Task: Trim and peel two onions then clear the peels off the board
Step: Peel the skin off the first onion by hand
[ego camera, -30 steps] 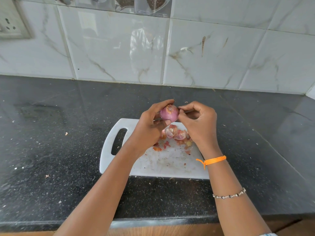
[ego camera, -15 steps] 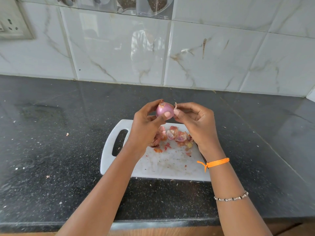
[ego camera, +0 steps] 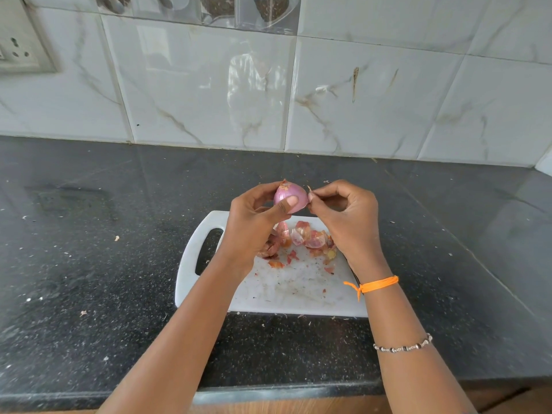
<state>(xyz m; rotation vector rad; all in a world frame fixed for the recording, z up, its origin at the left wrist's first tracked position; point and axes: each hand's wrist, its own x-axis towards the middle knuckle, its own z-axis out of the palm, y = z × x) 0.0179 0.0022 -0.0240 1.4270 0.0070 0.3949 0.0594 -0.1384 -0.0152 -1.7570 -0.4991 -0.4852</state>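
My left hand point(ego camera: 257, 222) holds a small pink onion point(ego camera: 288, 195) above the far edge of the white cutting board point(ego camera: 298, 291), thumb pressed on its front. Just right of the onion, my right hand point(ego camera: 346, 216) pinches a tiny scrap of peel point(ego camera: 309, 189) between thumb and fingertips. A pile of pink and orange onion peels point(ego camera: 307, 239) lies on the far half of the board, below both hands. A second onion does not show; my hands hide part of the board.
The board has a handle slot point(ego camera: 209, 249) at its left end and lies on a black speckled counter point(ego camera: 89, 264). A tiled wall point(ego camera: 209, 85) stands behind, with a socket point(ego camera: 18, 52) at the far left. Small peel flecks dot the counter.
Both hands have risen slightly with the onion. My right hand has pulled a small scrap of peel off the onion's right side and drawn a little away from it.
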